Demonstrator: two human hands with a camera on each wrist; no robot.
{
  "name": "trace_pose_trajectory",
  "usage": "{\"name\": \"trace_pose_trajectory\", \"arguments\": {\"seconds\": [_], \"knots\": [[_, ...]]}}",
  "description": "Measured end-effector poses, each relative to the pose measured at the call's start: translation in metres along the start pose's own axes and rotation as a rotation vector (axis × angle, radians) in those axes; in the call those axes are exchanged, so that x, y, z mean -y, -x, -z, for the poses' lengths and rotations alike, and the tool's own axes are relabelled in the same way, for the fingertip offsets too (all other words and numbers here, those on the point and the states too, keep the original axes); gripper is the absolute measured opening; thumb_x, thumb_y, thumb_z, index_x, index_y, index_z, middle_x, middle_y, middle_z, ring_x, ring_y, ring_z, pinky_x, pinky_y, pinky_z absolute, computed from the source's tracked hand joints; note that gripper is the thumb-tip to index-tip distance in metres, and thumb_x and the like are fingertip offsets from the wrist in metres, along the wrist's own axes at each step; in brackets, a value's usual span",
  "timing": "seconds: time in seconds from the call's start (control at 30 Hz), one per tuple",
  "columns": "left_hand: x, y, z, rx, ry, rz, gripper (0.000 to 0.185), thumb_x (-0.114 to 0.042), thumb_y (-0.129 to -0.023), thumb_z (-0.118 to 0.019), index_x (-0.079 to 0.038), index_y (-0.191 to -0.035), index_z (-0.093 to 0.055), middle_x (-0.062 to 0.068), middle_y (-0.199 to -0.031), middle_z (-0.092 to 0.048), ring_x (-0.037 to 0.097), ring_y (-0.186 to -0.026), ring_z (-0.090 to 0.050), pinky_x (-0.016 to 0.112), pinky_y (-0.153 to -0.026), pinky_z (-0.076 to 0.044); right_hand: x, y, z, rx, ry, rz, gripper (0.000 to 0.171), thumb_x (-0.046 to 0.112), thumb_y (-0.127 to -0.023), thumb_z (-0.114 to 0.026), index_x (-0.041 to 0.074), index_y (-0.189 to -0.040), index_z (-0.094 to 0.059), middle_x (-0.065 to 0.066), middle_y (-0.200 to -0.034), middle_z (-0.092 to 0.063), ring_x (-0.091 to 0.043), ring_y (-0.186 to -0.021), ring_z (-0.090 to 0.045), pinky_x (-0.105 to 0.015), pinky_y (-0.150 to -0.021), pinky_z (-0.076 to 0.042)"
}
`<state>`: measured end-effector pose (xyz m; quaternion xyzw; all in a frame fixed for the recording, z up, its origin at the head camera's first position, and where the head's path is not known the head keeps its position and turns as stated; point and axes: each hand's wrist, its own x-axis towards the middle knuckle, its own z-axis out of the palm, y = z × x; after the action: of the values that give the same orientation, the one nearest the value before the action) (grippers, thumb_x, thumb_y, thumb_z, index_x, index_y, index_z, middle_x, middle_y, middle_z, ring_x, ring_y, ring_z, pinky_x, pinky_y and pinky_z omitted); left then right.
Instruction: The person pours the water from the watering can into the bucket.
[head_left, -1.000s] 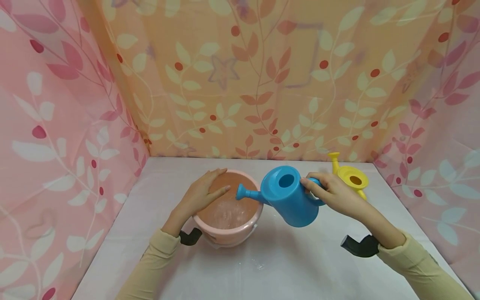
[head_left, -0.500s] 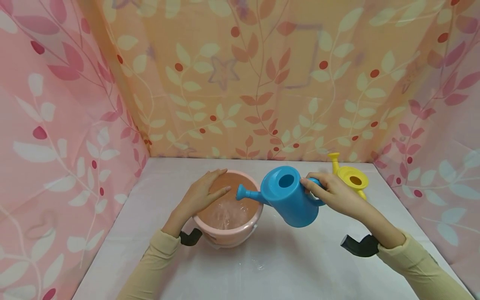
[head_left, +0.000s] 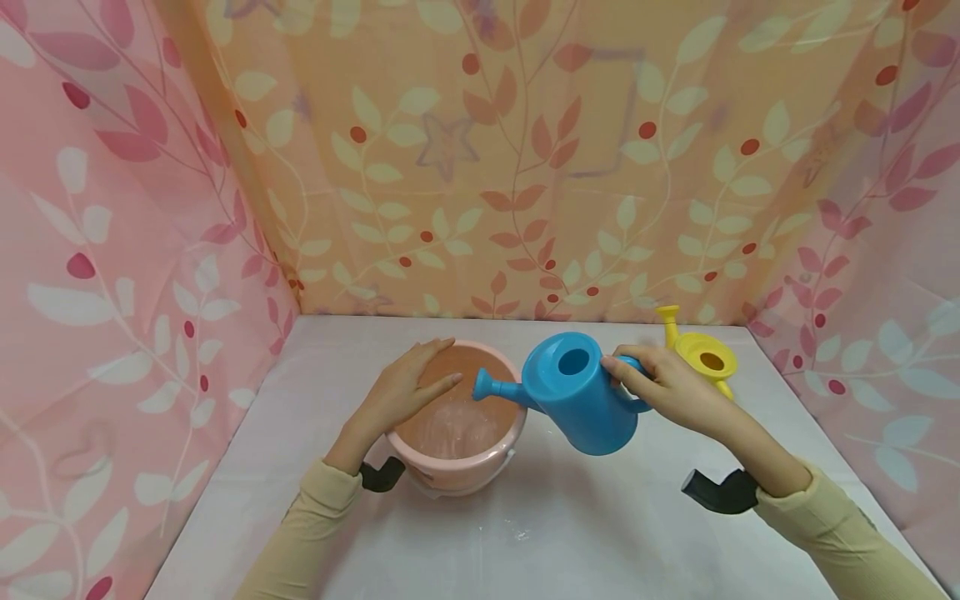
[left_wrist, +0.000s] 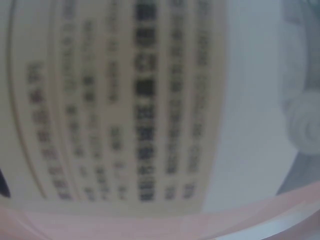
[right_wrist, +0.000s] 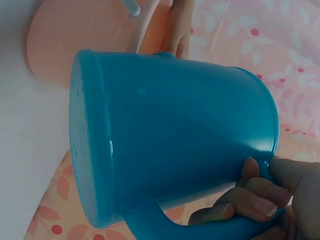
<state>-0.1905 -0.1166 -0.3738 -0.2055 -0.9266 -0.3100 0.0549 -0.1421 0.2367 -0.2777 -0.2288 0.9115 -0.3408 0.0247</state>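
In the head view, my right hand (head_left: 660, 379) grips the handle of a blue watering can (head_left: 581, 400). The can is tilted left, its spout rose above the opening of a pink bucket (head_left: 457, 479). Water (head_left: 457, 429) in the bucket looks rippled; no clear stream from the spout can be made out. My left hand (head_left: 397, 387) rests on the bucket's left rim, its fingers fairly straight and the thumb over the opening. The right wrist view shows curled fingers (right_wrist: 257, 200) round the can's handle. Close up in the left wrist view is a blurred printed label (left_wrist: 125, 100).
A yellow watering can (head_left: 705, 358) stands at the back right, partly behind my right hand. Water drops (head_left: 517, 527) lie on the white tabletop (head_left: 600, 533) in front of the bucket. Leaf-patterned cloth walls (head_left: 525, 167) enclose the back and both sides.
Both hands, the blue watering can and the bucket keep their places. Only the ripples on the water in the bucket differ.
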Motion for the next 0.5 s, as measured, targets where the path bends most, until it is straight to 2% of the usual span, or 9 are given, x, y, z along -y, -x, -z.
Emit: {"name": "trace_pose_trajectory", "arguments": {"seconds": [0.5], "knots": [[0.0007,-0.0007,-0.0004,-0.004,-0.016,-0.018,0.066,-0.057,-0.087,-0.052,-0.023,-0.142,-0.038,0.007,-0.144,-0.04,0.031,-0.135,-0.032,0.054,-0.106,-0.029,-0.001,-0.0005,0.0006,0.007,-0.006,0.008,0.028,0.029,-0.096,-0.05,0.008,-0.078,-0.055,-0.01,-0.064,-0.05,-0.023,-0.064,-0.051,-0.028,-0.063,-0.045]]}}
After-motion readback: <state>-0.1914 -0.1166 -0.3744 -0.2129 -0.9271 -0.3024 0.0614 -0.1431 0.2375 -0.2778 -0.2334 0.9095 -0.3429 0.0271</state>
